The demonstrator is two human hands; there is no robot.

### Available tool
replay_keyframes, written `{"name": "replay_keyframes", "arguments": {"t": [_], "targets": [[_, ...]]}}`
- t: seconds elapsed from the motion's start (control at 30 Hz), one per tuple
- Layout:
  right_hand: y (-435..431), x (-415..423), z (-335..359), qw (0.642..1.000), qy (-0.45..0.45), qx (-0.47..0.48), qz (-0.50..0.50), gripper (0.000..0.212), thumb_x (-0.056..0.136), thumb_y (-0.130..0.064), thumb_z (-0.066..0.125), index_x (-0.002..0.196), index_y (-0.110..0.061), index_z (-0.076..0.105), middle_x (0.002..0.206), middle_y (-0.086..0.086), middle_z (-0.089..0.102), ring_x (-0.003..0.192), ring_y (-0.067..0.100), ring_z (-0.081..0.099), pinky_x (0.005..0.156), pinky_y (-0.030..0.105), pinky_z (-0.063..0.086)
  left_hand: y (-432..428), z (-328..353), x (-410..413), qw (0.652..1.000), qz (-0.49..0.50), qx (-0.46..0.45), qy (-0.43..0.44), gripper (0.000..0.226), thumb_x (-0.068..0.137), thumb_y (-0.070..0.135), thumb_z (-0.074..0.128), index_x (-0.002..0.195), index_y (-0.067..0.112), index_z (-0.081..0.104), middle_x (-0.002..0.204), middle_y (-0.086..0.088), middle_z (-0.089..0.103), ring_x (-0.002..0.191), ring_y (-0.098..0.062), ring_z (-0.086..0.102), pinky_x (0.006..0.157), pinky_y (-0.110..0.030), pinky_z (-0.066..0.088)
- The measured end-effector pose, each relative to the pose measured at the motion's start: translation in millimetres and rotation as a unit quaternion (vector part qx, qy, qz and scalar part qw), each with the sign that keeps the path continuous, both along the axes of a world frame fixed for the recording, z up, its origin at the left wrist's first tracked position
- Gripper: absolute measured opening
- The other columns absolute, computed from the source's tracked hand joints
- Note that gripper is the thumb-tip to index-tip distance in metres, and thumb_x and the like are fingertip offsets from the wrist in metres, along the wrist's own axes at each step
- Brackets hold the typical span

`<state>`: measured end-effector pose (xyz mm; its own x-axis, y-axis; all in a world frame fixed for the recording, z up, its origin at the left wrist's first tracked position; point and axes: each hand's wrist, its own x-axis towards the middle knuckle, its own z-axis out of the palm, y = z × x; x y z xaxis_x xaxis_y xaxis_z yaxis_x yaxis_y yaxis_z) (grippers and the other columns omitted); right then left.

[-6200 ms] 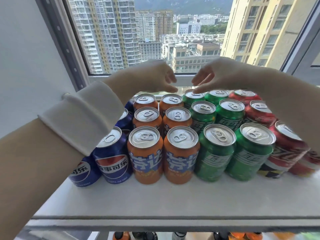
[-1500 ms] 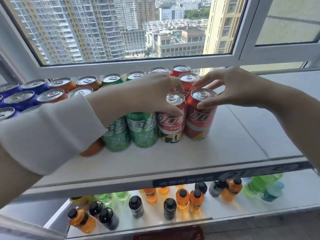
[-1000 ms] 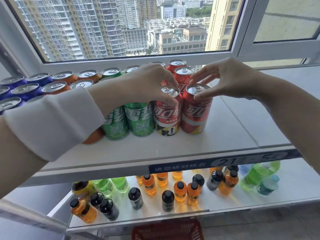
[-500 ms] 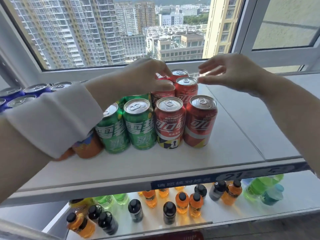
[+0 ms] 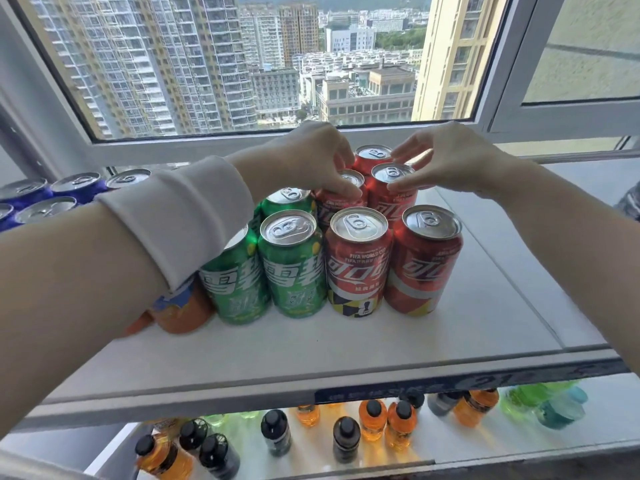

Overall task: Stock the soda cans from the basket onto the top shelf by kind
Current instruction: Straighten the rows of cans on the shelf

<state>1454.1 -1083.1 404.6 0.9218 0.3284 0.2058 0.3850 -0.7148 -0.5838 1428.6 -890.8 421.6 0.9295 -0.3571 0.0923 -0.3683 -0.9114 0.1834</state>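
Both hands reach over the top shelf to the red cans, which stand two abreast in rows at the right end of the stock. The left hand, its white sleeve pushed up the forearm, curls its fingers and thumb round the top of the left middle can. The right hand pinches the rim of the right middle can between thumb and fingers. Both cans stand upright, touching each other, behind the front pair and before a rear can. Green cans stand just left of the reds, then an orange can, half hidden by the arm, and blue cans far left. Bottles stand on the shelf below
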Motion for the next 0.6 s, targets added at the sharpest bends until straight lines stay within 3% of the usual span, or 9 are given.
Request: {"name": "replay_keyframes", "arguments": {"t": [0.1, 0.23, 0.4, 0.6], "targets": [[-3, -2, 1, 1.000, 0.024, 0.013, 0.015, 0.055, 0.064, -0.018, 0.082, 0.115, -0.010, 0.063, 0.101, 0.001, 0.064, 0.078, 0.003, 0.059, 0.052, 0.006, 0.045, 0, 0, -2, 1.000, -0.003, -0.008, -0.004, 0.060, 0.072, 0.043, 0.072, 0.122, 0.011, 0.059, 0.114, -0.002, 0.065, 0.090, -0.010, 0.056, 0.081, -0.021, 0.038], [-9, -5, 2, 0.999, 0.038, 0.018, 0.027, 0.054, 0.064, -0.017, 0.082, 0.114, -0.014, 0.064, 0.103, -0.001, 0.065, 0.091, 0.014, 0.062, 0.069, 0.017, 0.047, -2, 1, -7, 1.000, -0.007, -0.010, 0.001, 0.062, 0.071, 0.044, 0.072, 0.122, 0.011, 0.059, 0.114, -0.001, 0.065, 0.087, -0.009, 0.055, 0.079, -0.020, 0.037], [-15, -7, 4, 0.997, 0.062, 0.006, 0.052, 0.053, 0.065, -0.018, 0.082, 0.114, -0.017, 0.064, 0.107, -0.002, 0.065, 0.095, 0.011, 0.061, 0.075, 0.021, 0.047, -3, 2, -10, 1.000, -0.011, -0.007, 0.004, 0.062, 0.072, 0.043, 0.072, 0.123, 0.010, 0.059, 0.117, -0.001, 0.064, 0.089, -0.008, 0.054, 0.078, -0.018, 0.036], [-17, -7, 2, 0.995, 0.080, 0.025, 0.063, 0.054, 0.068, -0.015, 0.080, 0.118, -0.016, 0.061, 0.109, -0.001, 0.063, 0.093, 0.010, 0.061, 0.062, 0.009, 0.047, -4, 0, -11, 1.000, -0.006, -0.002, 0.015, 0.060, 0.075, 0.043, 0.070, 0.124, 0.012, 0.058, 0.120, -0.001, 0.062, 0.092, -0.008, 0.053, 0.082, -0.019, 0.036]]}}
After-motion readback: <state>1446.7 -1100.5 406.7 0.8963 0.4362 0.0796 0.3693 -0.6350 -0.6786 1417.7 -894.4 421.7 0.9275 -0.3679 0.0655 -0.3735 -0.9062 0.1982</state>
